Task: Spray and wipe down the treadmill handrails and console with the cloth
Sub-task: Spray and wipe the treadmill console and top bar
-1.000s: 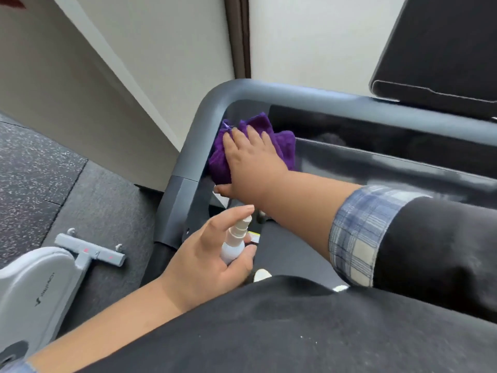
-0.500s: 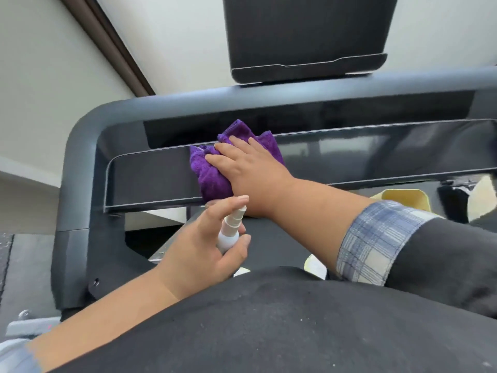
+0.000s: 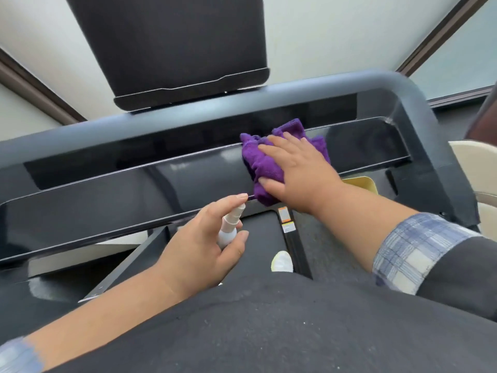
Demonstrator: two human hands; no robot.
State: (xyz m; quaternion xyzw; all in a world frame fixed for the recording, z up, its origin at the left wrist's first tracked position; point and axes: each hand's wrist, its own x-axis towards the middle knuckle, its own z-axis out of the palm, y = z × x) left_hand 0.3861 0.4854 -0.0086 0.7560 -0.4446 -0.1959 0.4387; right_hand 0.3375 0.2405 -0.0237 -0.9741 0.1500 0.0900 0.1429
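Pale walls and dark trim frame a treadmill seen from above, with its black screen [image 3: 172, 47] rising behind the grey front rail [image 3: 188, 114]. Below the rail runs the glossy black console [image 3: 107, 200], a long panel that crosses the view from left to right.

On the right part of this panel the right hand [image 3: 298, 176] lies flat, fingers spread, pressing a bunched purple cloth [image 3: 262, 165] against the surface; an open palm spreads the pressure over more of the cloth, which suits wiping a broad, smooth panel. The rolled plaid sleeve [image 3: 411, 251] keeps the cuff off the wet surface.

Nearer the body, the left hand [image 3: 199, 249] is closed around a small white spray bottle [image 3: 230, 224], forefinger resting on the nozzle top and the nozzle aimed towards the console just beside the cloth. Held so, it is probably ready to wet the next patch without either hand changing jobs.

Judging by the cloth's place, the console's right end and the right handrail [image 3: 427, 125] remain to be wiped.
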